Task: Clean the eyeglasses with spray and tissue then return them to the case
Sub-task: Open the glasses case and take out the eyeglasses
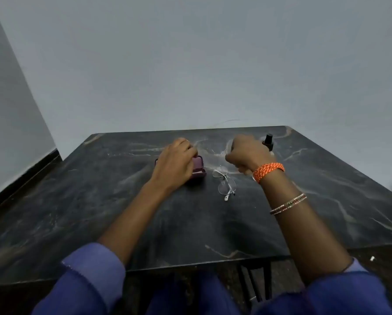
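Note:
A purple eyeglass case (198, 172) lies open on the dark marble table (76, 201). My left hand (175, 162) covers its left part, with the fingers curled over its far side. Thin-rimmed eyeglasses (224, 181) lie folded on the table just right of the case, between my hands and touching neither. My right hand (247, 154) is curled into a fist behind the glasses, its back toward me. A small spray bottle with a black cap (268, 142) stands upright right behind that hand's knuckles. The fist hides what it holds. I see no tissue plainly.
The table stands against a plain grey wall (190, 64). Its near edge (190, 266) runs just above my lap. An orange band and thin bangles sit on my right wrist. Dark floor (384, 253) shows to the right of the table.

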